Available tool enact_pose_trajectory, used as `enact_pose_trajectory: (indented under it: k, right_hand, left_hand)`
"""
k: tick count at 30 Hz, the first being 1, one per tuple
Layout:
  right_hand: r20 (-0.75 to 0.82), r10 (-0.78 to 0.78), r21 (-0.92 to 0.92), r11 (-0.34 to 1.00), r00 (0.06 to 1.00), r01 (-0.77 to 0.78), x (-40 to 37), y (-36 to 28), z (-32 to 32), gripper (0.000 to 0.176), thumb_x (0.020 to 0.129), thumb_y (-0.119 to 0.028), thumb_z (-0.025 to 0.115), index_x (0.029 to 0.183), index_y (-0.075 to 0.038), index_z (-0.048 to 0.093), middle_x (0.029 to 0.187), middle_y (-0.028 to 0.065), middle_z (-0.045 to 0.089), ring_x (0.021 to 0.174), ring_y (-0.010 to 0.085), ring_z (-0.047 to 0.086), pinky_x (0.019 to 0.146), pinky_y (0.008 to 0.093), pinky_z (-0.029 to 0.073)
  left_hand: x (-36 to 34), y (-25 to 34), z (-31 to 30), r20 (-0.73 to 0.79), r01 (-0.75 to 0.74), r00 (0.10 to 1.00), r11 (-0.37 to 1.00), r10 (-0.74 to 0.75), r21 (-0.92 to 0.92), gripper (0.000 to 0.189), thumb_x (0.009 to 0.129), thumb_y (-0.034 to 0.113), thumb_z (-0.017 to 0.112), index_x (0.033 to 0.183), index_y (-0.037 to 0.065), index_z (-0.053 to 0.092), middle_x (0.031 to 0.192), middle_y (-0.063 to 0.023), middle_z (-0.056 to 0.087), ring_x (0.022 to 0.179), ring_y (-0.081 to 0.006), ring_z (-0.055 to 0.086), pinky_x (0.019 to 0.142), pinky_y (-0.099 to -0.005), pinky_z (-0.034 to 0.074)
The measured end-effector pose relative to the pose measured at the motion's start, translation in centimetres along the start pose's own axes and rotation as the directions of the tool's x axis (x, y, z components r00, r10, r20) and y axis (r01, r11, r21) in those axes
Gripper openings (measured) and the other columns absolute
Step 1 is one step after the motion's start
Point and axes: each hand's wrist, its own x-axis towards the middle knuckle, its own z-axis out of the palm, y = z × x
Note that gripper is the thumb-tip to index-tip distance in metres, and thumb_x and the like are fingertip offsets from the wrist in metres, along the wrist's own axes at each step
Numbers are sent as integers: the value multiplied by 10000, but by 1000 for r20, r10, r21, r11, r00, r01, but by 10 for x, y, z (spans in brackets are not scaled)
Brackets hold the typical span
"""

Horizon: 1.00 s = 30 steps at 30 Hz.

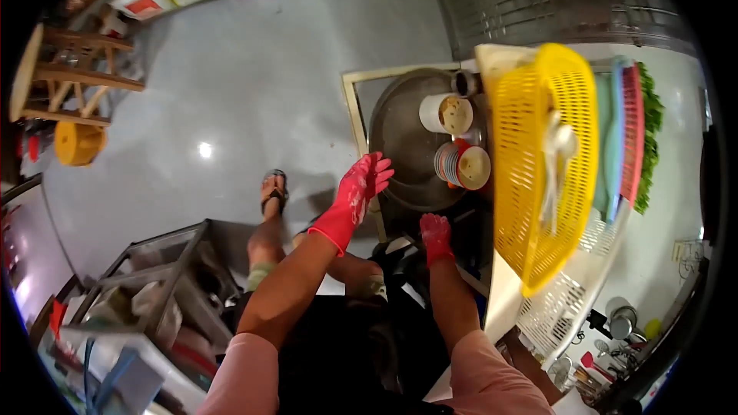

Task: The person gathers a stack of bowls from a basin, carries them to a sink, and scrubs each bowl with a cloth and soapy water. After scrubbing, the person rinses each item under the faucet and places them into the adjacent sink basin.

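Observation:
Both hands wear red rubber gloves. My left hand [361, 190] is raised at the left edge of a large round metal basin [403, 127], fingers stretched out, with white foam on the glove and nothing held. Lower and to the right, my right hand [437, 235] hangs below the basin's near rim, empty as far as it shows, its fingers slightly spread. Inside the basin are a stack of bowls [474, 168], a white container with brown stains [434, 113] and a dark cup [464, 83].
A yellow basket [584, 177] with pale spoons stands right of the basin, beside a white rack [555, 313]. A wooden stool [77, 73] and yellow tub [78, 143] are at the left. A metal-framed shelf [165, 277] stands at lower left.

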Motion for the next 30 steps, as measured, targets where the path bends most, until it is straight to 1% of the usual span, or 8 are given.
enact_pose_trajectory:
  k: [1,3,5,7,11,14,19,30]
  right_hand:
    - [0,-62,-356,933,998,58,7,9,15,326,983,-336,414,1111,-110,611,1295,81,580,1234,307,509,1078,483,344]
    - [46,178,92,979,983,-181,37,33,32,342,966,-346,460,1175,-96,562,1320,96,554,1231,303,507,1068,473,357]
    - [340,621,932,-118,706,-344,69,60,43,400,949,-357,506,1239,-82,512,1345,110,528,1228,299,504,1059,462,370]
    - [406,725,913,-349,556,-212,90,95,48,485,932,-367,552,1303,-68,463,1370,125,502,1226,295,502,1050,451,384]
    - [264,891,964,-230,370,-133,130,202,58,696,898,-388,644,1431,-40,364,1421,154,449,1220,287,497,1031,430,410]
    - [-361,878,925,380,315,-1,163,236,35,813,841,-364,726,1459,-2,342,1430,172,445,1226,285,500,992,404,446]
    - [-241,543,571,750,805,-335,231,373,34,811,808,-253,760,1435,58,353,1363,191,506,1159,298,560,939,374,482]
    - [168,590,934,162,790,-319,266,321,26,507,832,-204,744,1253,17,570,1058,112,677,880,204,662,786,355,541]
  left_hand:
    - [22,-13,-17,-11,26,1000,1000,-26,-3,548,1026,406,431,1420,26,417,1365,-150,541,1182,-262,570,995,-375,450]
    - [64,-34,-42,-97,112,989,993,-109,25,521,1024,393,444,1403,35,445,1340,-144,565,1157,-251,586,971,-363,462]
    - [109,-49,-65,-132,138,982,990,-134,25,488,1012,380,486,1374,52,488,1296,-127,603,1114,-231,610,941,-343,472]
    - [150,-69,-88,-108,136,986,989,-130,56,482,1005,376,507,1367,58,496,1290,-121,607,1098,-221,614,925,-337,474]
    - [243,-115,-118,-50,154,988,981,-149,117,464,985,346,560,1346,57,515,1250,-98,629,1055,-196,619,890,-318,470]
    - [302,-163,-133,24,146,988,965,-154,219,439,964,300,598,1317,45,539,1162,-55,650,1006,-140,601,858,-275,453]
    - [365,-219,-130,128,220,942,858,-310,464,413,950,241,615,1299,30,553,1127,-18,634,921,-96,553,768,-231,444]
    - [397,-284,-155,163,161,923,737,-348,657,743,884,312,687,1475,30,336,1453,-195,436,1288,-262,480,1058,-381,382]
